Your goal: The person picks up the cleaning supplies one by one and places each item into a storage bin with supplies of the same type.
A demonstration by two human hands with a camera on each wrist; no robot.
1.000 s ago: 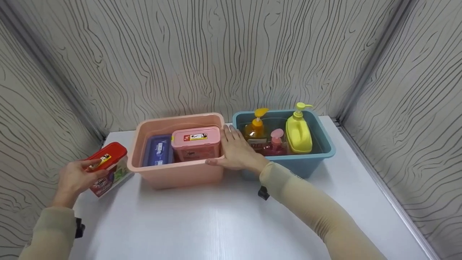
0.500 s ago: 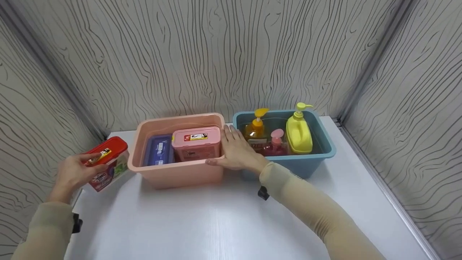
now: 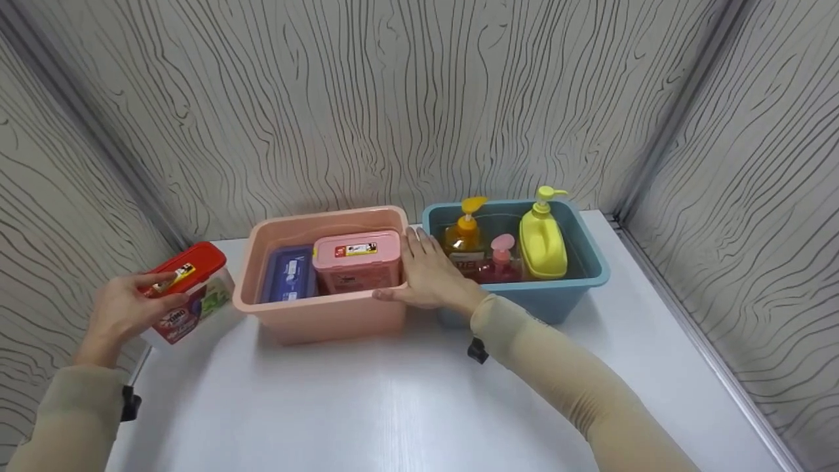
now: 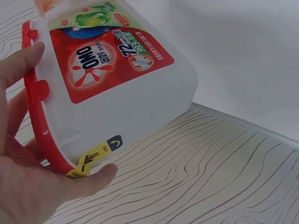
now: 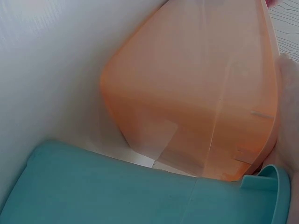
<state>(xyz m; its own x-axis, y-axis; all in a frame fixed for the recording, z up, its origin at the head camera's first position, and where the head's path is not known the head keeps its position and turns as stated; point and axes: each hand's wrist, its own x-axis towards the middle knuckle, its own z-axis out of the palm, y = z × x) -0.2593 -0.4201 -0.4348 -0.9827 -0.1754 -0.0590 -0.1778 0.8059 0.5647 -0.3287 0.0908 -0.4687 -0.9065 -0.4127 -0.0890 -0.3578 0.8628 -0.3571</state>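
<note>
In the head view my left hand (image 3: 128,305) grips a detergent capsule box (image 3: 196,311) by its red lid, at the left of the pink bin (image 3: 334,321). The left wrist view shows the white box (image 4: 140,105) tilted, with the thumb and fingers (image 4: 23,65) about the lid's edges. My right hand (image 3: 436,272) rests on the pink bin's right rim with fairly straight fingers, its thumb along the front rim. Inside that bin sit a blue-lidded box (image 3: 288,272) and a pink-lidded detergent box (image 3: 357,259).
Close on the right of the pink bin stands a blue-green bin (image 3: 518,301). It holds an orange pump bottle (image 3: 464,236), a pink pump bottle (image 3: 502,259) and a yellow pump bottle (image 3: 544,242). Wood-grain panels (image 3: 419,98) enclose the white table (image 3: 367,400).
My left hand has moved a little left and away from me, carrying the red-lidded detergent box with it. The right hand and both bins stay essentially where they were.
</note>
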